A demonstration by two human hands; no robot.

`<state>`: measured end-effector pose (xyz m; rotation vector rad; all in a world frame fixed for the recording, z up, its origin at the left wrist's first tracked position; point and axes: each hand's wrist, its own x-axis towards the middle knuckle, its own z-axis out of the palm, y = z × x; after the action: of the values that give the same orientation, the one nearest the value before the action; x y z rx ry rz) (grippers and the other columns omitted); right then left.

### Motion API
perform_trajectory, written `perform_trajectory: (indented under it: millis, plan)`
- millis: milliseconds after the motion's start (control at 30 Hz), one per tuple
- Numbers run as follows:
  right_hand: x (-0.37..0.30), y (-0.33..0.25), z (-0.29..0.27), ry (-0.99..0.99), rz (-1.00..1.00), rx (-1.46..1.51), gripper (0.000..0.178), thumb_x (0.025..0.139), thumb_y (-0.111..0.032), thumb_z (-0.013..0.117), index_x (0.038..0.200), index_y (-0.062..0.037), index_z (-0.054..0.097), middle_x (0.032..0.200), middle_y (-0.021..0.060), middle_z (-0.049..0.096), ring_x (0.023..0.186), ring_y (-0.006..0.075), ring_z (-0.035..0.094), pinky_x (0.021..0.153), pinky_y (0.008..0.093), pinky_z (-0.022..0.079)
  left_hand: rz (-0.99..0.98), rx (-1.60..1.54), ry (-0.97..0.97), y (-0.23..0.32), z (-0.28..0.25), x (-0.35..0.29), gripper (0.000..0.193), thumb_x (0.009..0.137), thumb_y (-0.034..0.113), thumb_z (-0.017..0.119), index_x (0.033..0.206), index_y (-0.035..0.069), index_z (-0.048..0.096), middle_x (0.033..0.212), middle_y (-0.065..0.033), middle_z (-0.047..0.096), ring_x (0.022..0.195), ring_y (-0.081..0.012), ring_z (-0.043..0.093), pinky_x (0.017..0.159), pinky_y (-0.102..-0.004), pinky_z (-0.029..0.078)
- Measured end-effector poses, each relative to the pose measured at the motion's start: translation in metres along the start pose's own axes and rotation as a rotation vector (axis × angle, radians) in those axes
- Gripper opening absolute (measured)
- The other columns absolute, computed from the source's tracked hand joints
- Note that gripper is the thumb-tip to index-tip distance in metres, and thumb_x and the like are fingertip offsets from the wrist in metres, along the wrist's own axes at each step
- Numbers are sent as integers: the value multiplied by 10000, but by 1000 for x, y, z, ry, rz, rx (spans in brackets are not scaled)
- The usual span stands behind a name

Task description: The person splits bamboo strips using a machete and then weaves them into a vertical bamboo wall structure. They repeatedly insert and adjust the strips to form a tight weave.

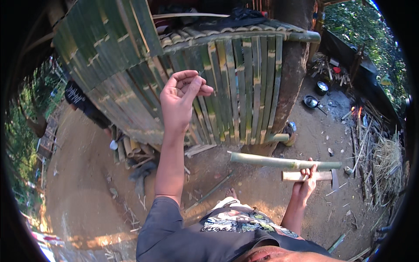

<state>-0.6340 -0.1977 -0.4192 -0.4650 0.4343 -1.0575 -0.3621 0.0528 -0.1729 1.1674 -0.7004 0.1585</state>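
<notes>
My left hand (184, 94) is raised in front of a wall of green bamboo slats (238, 87). Its thumb and fingertips pinch together; what lies between them, if anything, is too small to name. Lower right, my right hand (307, 180) grips a length of green bamboo pole (270, 161), which lies nearly level. Just below it, in or against the same hand, is a shorter tan piece (294, 176) that looks like bamboo or wood. A flat grey blade (335, 180) shows at its right end; I cannot tell how the two join.
A small fire (359, 112) burns at right, near a dark pan (311, 101), a pot (321, 87) and a straw heap (387, 163). A thick trunk (291, 83) stands beside the slat wall. Cut bamboo pieces (128, 147) lie at its left foot. Someone in dark clothing (83, 102) is behind the wall.
</notes>
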Motion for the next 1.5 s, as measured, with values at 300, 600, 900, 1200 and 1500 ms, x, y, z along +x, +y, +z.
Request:
perform_trajectory:
  millis: [300, 600, 900, 1200, 1500]
  plan:
    - [12, 23, 16, 251, -95, -52, 427, 1043, -247, 552, 1293, 98, 520, 773, -23, 479, 641, 40, 450, 580, 200, 444, -188, -438, -230, -18, 29, 32, 304, 996, 61, 590, 1288, -21, 606, 967, -112, 694, 812, -208, 733, 691, -304, 626]
    - [38, 46, 69, 345, -90, -183, 467, 1029, -249, 591, 1289, 131, 519, 711, -28, 464, 634, 62, 466, 598, 213, 429, -411, -993, -660, -5, 39, 26, 117, 905, -31, 673, 999, -93, 642, 843, -212, 691, 736, -344, 703, 630, -395, 634]
    - [78, 55, 93, 80, -60, -208, 342, 1046, -226, 552, 1246, 52, 541, 978, 74, 636, 644, 44, 455, 602, 218, 448, -4, -1057, -883, -16, 79, 48, 117, 845, 20, 767, 948, -33, 748, 780, -138, 690, 680, -200, 629, 577, -291, 493]
    - [88, 37, 100, 127, -159, -222, 199, 1052, -196, 532, 1125, -10, 532, 1241, 212, 621, 654, 49, 496, 600, 223, 475, 209, -1043, -968, -35, 93, 62, 121, 858, 30, 763, 917, -70, 730, 854, -180, 710, 743, -241, 652, 639, -300, 529]
    - [107, 26, 125, 19, -191, -113, 206, 1077, -180, 468, 1201, -15, 479, 1269, 242, 604, 699, 69, 494, 652, 239, 478, -306, -741, -423, -12, 69, 25, 68, 926, -5, 663, 969, -48, 631, 945, -246, 697, 874, -322, 713, 682, -330, 629]
